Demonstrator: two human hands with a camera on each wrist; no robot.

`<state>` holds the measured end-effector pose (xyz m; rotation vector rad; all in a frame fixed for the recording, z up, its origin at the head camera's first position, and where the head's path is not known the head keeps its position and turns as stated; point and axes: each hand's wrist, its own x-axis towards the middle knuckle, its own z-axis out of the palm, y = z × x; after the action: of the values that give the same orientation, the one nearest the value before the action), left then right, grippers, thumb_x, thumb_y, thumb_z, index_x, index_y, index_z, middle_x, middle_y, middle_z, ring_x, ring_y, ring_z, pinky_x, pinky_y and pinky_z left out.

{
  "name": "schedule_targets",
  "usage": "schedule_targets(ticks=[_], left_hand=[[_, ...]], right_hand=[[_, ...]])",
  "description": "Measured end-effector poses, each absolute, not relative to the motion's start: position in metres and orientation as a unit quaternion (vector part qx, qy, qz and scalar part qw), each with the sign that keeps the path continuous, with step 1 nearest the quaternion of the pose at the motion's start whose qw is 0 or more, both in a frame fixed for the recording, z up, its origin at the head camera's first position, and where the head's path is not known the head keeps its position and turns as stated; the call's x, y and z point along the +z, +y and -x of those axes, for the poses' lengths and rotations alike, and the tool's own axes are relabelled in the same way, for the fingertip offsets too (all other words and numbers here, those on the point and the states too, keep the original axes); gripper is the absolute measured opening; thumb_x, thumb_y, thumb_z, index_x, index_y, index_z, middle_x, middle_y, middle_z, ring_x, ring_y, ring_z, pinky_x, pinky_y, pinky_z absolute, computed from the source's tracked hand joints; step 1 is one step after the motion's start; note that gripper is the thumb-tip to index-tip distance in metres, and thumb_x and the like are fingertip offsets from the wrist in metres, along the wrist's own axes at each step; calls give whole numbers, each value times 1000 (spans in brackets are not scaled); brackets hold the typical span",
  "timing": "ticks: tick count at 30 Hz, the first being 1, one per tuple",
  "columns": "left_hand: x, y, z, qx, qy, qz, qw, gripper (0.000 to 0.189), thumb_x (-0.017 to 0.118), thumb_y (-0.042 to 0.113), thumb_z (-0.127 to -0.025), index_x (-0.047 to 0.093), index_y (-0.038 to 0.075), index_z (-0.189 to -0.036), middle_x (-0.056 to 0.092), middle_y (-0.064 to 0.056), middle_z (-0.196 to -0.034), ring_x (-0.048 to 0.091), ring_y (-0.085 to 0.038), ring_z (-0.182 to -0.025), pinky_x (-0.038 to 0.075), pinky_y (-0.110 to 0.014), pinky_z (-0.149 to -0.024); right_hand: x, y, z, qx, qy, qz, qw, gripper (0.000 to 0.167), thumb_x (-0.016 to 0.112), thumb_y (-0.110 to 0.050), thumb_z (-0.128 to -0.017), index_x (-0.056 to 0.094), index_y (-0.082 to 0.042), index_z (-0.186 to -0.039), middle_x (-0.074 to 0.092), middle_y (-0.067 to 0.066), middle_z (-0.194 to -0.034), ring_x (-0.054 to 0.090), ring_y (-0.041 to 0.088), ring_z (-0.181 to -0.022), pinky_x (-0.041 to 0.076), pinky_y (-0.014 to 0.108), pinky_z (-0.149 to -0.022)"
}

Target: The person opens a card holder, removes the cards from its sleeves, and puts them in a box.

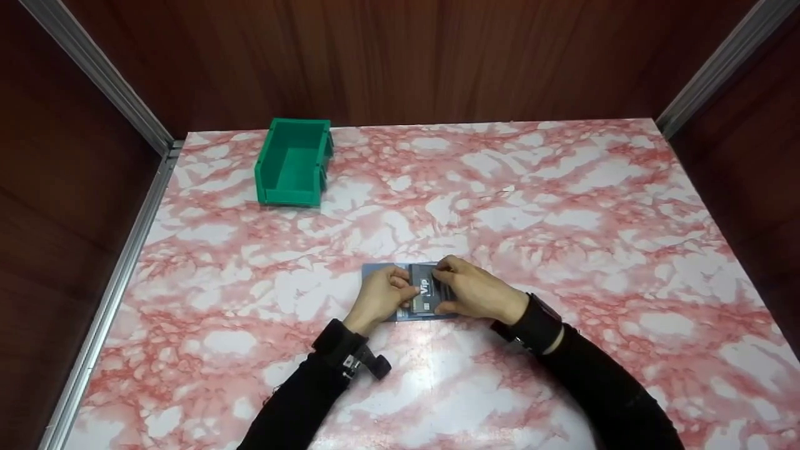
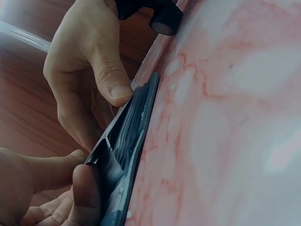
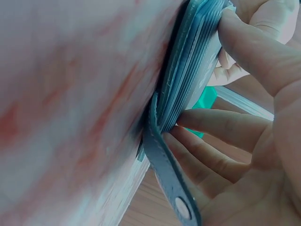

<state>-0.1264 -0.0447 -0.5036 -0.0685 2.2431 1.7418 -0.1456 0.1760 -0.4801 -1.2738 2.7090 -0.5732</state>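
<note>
By left hand point(image 1: 384, 292) and right hand point(image 1: 482, 290), the grey Vip card point(image 1: 422, 275) is pinched from both sides — likely to keep it steady — on the open card holder point(image 1: 375, 269) laid on the bench point(image 1: 562, 206).

High head view, low wrist close-ups

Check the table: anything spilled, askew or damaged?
Nothing obviously spilled or damaged. The strap sticks out unfastened beside the right hand, but that fits the open wallet. The green bin stands upright.
</note>
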Motion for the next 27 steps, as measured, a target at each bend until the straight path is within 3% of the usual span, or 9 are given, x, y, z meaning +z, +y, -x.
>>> schedule_targets(ticks=[27], left_hand=[[-507,-48,128,644,747,26,160,24,75,-6,-93,59,-7,-111,61,-1,-78,60,-9,-60,55,-20,-58]], right_hand=[[-480,176,146,-196,890,408,55,63,91,-22,-87,66,17,-129,62,25,-125,67,37,-109,59,47,-94]])
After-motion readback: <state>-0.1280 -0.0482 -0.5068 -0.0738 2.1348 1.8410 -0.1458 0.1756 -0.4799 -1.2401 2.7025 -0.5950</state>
